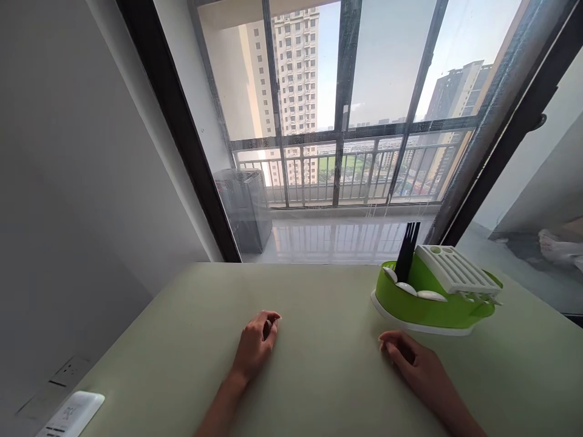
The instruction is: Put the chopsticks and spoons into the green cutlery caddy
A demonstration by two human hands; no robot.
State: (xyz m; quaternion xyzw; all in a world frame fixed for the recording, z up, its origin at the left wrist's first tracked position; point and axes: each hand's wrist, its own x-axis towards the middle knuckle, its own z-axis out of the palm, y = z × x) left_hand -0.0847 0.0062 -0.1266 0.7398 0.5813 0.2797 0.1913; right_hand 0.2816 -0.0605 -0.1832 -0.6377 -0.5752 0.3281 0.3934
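Note:
My left hand (259,345) rests on the pale green table (319,376), its fingers curled together towards the thumb with nothing in them. To the right, my right hand (416,364) lies on the same surface, likewise closed in a loose curl and holding nothing. Just beyond it stands a green and white kitchen utensil holder (432,308), apart from the fingers. Black chopsticks (407,255) stand upright in its left end. White spoons (407,288) hang along its near rim, and a slotted white block (458,267) forms the raised top.
A white device with a small display (75,413) lies at the table's near left corner, by a wall socket (70,370). Behind the table, dark-framed glass doors face a balcony with a grey washing-machine-like box (246,209). A pale wall (91,182) borders the left side.

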